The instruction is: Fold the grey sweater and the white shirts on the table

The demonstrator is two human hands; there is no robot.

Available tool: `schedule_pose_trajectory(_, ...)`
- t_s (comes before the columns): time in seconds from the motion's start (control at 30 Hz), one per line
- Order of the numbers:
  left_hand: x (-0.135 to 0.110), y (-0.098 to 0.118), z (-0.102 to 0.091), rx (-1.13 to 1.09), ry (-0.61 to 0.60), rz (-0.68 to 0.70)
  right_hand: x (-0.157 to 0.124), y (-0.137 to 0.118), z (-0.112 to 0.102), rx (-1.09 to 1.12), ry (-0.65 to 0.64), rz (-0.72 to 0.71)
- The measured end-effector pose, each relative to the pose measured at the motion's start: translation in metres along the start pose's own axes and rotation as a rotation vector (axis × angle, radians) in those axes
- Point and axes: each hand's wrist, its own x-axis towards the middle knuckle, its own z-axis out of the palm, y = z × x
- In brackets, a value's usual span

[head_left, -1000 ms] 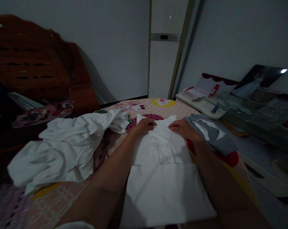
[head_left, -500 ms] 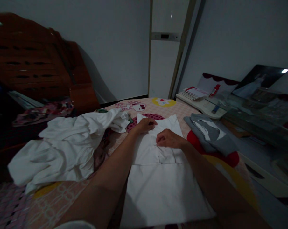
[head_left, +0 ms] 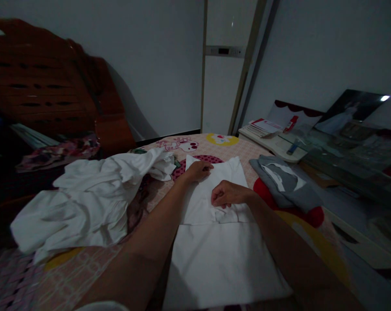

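Note:
A white garment (head_left: pixel 214 255) lies flat on the patterned bed cover (head_left: pixel 94 263) in front of me. My left hand (head_left: pixel 198 170) rests near its far left corner, fingers curled and pinching the cloth. My right hand (head_left: pixel 226 194) sits in the middle of the garment with its fingers curled, gripping a bunched fold of the white cloth. Both forearms reach across the garment from the near edge.
A crumpled pile of white clothes (head_left: pixel 85 203) lies to the left. A folded grey garment (head_left: pixel 286 183) lies to the right. Beyond it stands a white side table (head_left: pixel 279 147) with papers, and a glass-topped surface (head_left: pixel 351 155). A wooden headboard (head_left: pixel 46 86) is at the back left.
My right hand has moved from the garment's far right corner in to its middle and a little toward me, closing on a fold. My left hand has stayed in place.

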Motion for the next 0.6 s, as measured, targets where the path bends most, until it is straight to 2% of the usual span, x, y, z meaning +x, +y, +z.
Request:
schedule_pose_trajectory(0.07,0.002,0.003,0.0,-0.015,0.023,0.014,0.001,0.001,-0.003,0.018,0.15,-0.041)
schedule_pose_trajectory(0.17,0.004,0.009,-0.001,-0.083,0.072,0.127,0.003,0.009,-0.012,-0.051,0.506,-0.178)
schedule_pose_trajectory(0.27,0.003,0.012,0.003,-0.101,0.032,0.243,0.005,0.029,-0.021,-0.403,0.71,-0.242)
schedule_pose_trajectory(0.33,0.001,0.011,0.007,-0.054,-0.025,0.26,0.006,0.048,-0.025,-0.668,0.74,-0.174)
schedule_pose_trajectory(0.4,-0.001,0.008,0.011,-0.003,-0.061,0.244,0.006,0.064,-0.028,-0.802,0.698,-0.102)
schedule_pose_trajectory(0.5,-0.003,0.004,0.013,0.024,-0.086,0.226,0.005,0.078,-0.031,-0.821,0.655,-0.105)
schedule_pose_trajectory(0.6,-0.003,0.003,0.011,0.004,-0.095,0.231,0.001,0.079,-0.036,-0.742,0.651,-0.156)
